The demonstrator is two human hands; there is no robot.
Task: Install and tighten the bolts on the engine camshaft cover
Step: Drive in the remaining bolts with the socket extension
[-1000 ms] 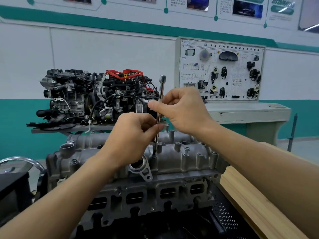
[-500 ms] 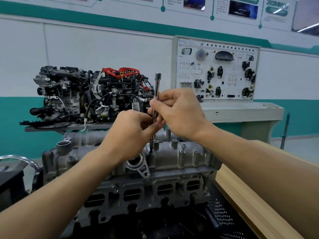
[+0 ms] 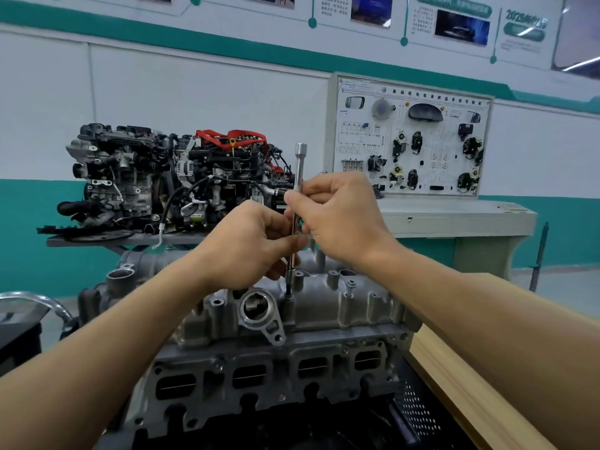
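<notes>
Lower right: wooden bench edge (image 3: 470, 394). Low centre: grey camshaft cover (image 3: 357, 303) atop cylinder head. Upright on boss at cover's near edge, mid-frame: slim extension bar (image 3: 299, 164). Pinched low on shaft by left hand (image 3: 246, 248), fingers curled; pinched higher by right hand (image 3: 341, 219). Beyond, left: display engine (image 3: 146, 177) on stand. Upper right: wiring trainer board (image 3: 409, 138).

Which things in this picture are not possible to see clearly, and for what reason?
All in the head view:
- The bolt under the tip of the extension bar: hidden by the tool itself.
- The bar's middle: covered by the left hand and right hand pinching it.
- Print on the training board: too small.
- The wall posters: blurred, cut by the top edge.
</notes>
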